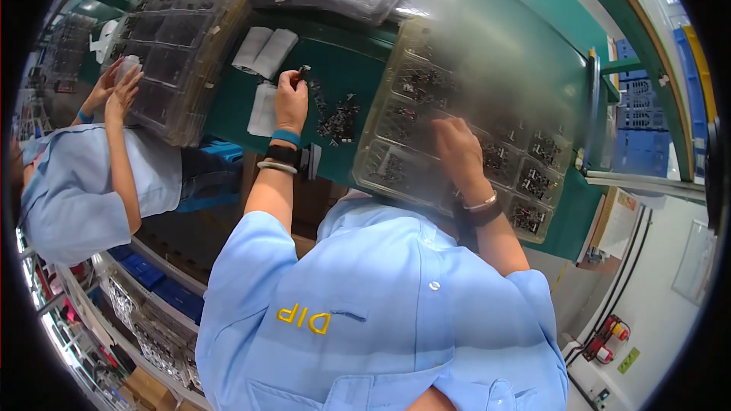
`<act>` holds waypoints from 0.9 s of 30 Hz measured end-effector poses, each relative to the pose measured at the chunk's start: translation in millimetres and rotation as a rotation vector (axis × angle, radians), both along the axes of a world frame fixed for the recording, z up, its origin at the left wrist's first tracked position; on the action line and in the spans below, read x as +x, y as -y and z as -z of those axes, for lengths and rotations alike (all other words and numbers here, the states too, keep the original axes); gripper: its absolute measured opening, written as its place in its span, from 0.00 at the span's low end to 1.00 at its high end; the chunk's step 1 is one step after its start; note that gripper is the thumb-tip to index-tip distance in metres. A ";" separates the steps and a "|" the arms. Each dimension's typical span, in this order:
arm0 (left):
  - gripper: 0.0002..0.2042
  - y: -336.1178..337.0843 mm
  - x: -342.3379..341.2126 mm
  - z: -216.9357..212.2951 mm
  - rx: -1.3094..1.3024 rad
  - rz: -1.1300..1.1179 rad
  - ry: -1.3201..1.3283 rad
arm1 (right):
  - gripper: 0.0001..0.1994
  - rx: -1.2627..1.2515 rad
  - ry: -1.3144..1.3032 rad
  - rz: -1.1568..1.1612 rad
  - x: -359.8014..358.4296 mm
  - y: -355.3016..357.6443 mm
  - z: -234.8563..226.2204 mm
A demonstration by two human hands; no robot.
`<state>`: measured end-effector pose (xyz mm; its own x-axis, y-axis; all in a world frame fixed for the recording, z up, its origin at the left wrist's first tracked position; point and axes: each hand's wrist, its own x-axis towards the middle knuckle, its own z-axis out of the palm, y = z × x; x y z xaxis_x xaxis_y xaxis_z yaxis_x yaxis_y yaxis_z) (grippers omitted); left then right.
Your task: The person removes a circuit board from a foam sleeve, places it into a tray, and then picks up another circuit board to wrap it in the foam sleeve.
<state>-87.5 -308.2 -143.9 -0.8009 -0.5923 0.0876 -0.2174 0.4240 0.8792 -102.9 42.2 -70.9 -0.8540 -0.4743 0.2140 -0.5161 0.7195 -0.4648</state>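
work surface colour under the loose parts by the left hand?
Dark green table top, seen in the head view, under the small dark parts beside the left hand.

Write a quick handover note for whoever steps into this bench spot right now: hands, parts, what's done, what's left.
Left hand: raised over the green table, pinching a small dark part at its fingertips.
Right hand: resting in the clear compartment tray; whether it holds anything cannot be told.
Parts: a loose pile of small dark parts lies on the table between the hands.
Done: several tray pockets at the right already hold parts.
Left: the loose pile, and pockets that look unfilled, though blur hides some.
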 end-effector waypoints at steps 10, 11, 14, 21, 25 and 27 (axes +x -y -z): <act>0.11 -15.9 25.3 -41.2 0.732 0.008 -0.159 | 0.09 -0.206 0.346 0.110 12.5 -7.9 -8.7; 0.11 -16.5 25.3 -43.6 0.845 0.041 -0.176 | 0.09 -0.209 0.340 0.104 12.4 -8.6 -8.1; 0.13 1.8 28.1 -6.2 0.916 -0.073 -0.085 | 0.10 -0.303 0.327 0.046 12.8 -12.1 -0.5; 0.16 -29.7 37.0 -41.8 0.755 0.091 -0.072 | 0.12 -0.576 0.720 0.138 15.4 -15.9 -5.0; 0.21 -90.1 35.4 -93.9 -0.133 0.596 -0.262 | 0.17 -0.820 1.097 0.208 10.6 5.8 -45.6; 0.22 -115.4 33.1 -106.3 -0.237 0.680 -0.279 | 0.16 -0.818 1.124 0.220 7.7 11.3 -50.4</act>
<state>-54.4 -192.9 -37.6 -0.9116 0.0818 0.4029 0.3747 0.5688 0.7322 -95.2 30.9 -20.5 -0.7902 -0.3859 -0.4762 0.4913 0.0655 -0.8685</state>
